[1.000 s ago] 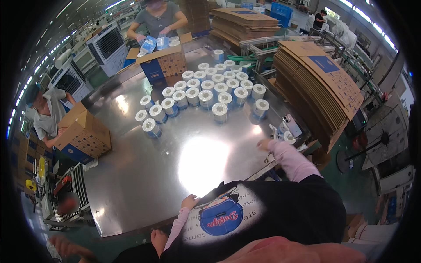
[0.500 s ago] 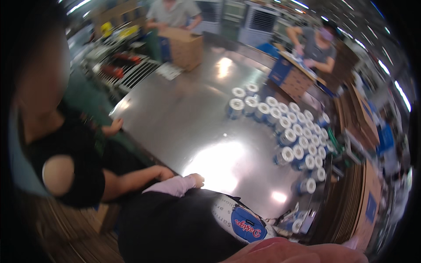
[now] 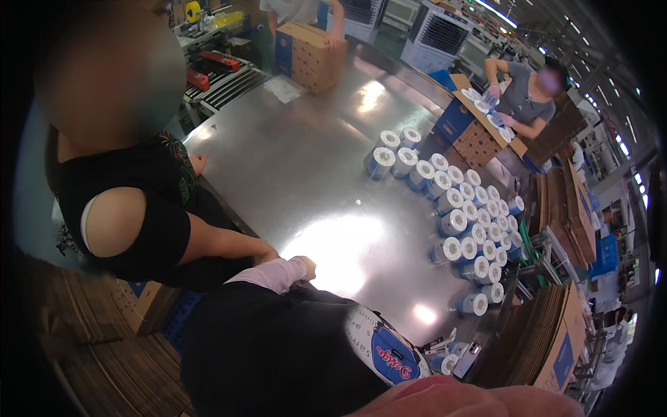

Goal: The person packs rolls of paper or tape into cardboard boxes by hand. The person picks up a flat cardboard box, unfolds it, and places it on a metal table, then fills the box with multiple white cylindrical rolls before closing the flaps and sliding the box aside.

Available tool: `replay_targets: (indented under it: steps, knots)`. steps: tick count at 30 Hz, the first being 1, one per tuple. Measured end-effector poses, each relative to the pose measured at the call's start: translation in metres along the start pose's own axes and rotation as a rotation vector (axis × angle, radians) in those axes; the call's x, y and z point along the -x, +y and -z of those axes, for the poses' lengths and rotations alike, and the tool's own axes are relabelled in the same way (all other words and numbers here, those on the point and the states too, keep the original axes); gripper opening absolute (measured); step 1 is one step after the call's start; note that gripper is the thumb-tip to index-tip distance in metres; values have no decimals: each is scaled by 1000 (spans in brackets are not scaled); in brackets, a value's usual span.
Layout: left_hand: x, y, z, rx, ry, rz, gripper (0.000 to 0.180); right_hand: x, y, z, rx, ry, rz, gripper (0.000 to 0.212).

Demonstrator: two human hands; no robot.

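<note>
My left hand (image 3: 303, 267), below a pale pink sleeve, is at the near edge of a shiny metal table (image 3: 271, 156). Its fingers are curled, and no object shows in them. Just left of it is a co-worker's hand (image 3: 264, 254), at the same edge. My right hand is out of view. On the table's right half stand several clear and blue cylinders with white round tops (image 3: 455, 221), closely grouped. The nearest of them (image 3: 472, 304) stands towards the right edge.
Across the table, a masked worker (image 3: 528, 97) handles white-topped pieces at an open carton (image 3: 469, 128). Another person holds a closed carton (image 3: 309, 57) beside a roller conveyor (image 3: 233, 87). Flat cardboard stacks (image 3: 556, 340) line the right. A phone (image 3: 467, 360) sits near the front corner.
The view has tilted and sharpened, shifting the scene in the picture. The far person's arm now reaches down the carton's right side. My left hand stays at the table edge.
</note>
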State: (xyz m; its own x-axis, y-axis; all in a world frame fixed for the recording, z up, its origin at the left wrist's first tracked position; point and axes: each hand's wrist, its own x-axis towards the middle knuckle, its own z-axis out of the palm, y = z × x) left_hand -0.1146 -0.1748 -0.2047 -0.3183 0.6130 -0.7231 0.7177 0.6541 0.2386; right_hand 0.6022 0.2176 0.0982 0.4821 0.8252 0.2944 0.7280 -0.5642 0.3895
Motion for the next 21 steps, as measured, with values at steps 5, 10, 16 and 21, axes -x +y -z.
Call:
replay_targets:
  steps: [5,10,16,21]
  knots:
    - [-1,-1,-4,54,48,-19,30,-48,-9,-35,114,-8,42,23]
    - [19,3,9,125,71,-71,33,6,-38,-11,143,54,212,21]
    - [23,-2,11,154,81,-109,33,95,-66,63,25,83,195,37]
    - [2,-3,4,104,4,-152,35,92,-74,24,-124,25,25,56]
